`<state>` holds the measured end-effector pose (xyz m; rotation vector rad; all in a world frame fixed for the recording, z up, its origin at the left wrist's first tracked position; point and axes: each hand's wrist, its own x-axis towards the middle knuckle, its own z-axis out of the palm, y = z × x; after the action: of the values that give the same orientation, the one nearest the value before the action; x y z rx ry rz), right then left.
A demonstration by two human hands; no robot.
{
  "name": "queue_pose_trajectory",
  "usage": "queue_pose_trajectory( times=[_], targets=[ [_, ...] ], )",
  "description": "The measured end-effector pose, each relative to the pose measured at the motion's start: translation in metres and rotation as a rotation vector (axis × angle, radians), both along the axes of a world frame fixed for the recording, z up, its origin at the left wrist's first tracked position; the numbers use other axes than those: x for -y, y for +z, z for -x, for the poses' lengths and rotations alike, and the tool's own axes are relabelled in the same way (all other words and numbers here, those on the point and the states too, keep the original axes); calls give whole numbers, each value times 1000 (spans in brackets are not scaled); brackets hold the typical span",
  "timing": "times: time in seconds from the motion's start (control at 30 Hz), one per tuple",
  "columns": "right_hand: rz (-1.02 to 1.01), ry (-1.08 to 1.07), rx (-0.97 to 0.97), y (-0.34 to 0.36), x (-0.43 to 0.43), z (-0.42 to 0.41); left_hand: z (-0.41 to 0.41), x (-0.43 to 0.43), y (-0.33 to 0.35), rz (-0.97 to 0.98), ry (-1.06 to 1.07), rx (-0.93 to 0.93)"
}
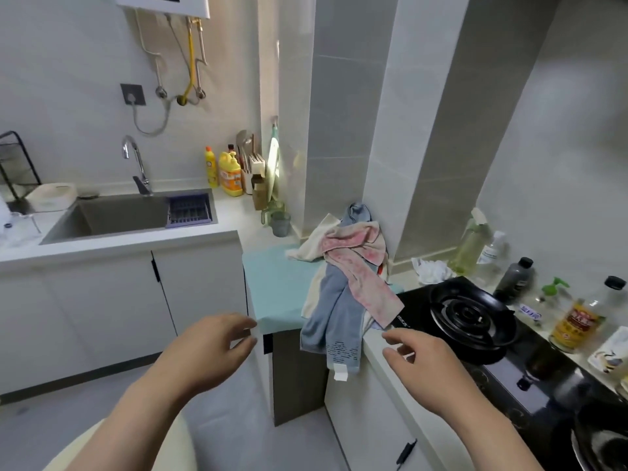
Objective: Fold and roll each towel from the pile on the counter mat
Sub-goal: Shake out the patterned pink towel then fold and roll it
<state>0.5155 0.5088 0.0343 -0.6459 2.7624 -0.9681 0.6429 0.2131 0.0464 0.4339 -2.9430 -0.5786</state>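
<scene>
Counter mat (pixel 272 283) under towel pile (pixel 343 273); left hand (pixel 207 348), right hand (pixel 424 362) open, empty.

The mat (pixel 272 283) is pale turquoise. On it, the pile holds a pink towel (pixel 360 266) mottled with darker pink, a light blue towel (pixel 334 311) with a band of small dark dashes near its hem and a white tag, and a cream towel (pixel 311 248). The worktop (pixel 136 239) and cabinets (pixel 102 300) are white. The hob (pixel 475 317) is black. Two detergent bottles (pixel 230 173) are yellow with red caps. The wall tiles (pixel 339 113) are pale grey.
</scene>
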Motion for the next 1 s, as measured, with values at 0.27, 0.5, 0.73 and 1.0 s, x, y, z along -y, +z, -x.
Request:
queue_pose_trajectory(
  times=[0.27,0.5,0.73,1.0],
  targets=[
    [-53,7,53,-20,56,128,147,53,-12,-13,-50,61],
    [-50,-40,76,-23,96,229,276,88,-18,3,-153,67],
    [-48,-90,104,-29,123,296,357,108,-26,-20,-232,70],
    [18,-195,192,-45,164,348,440,139,-35,-60,-365,66]
  ],
)
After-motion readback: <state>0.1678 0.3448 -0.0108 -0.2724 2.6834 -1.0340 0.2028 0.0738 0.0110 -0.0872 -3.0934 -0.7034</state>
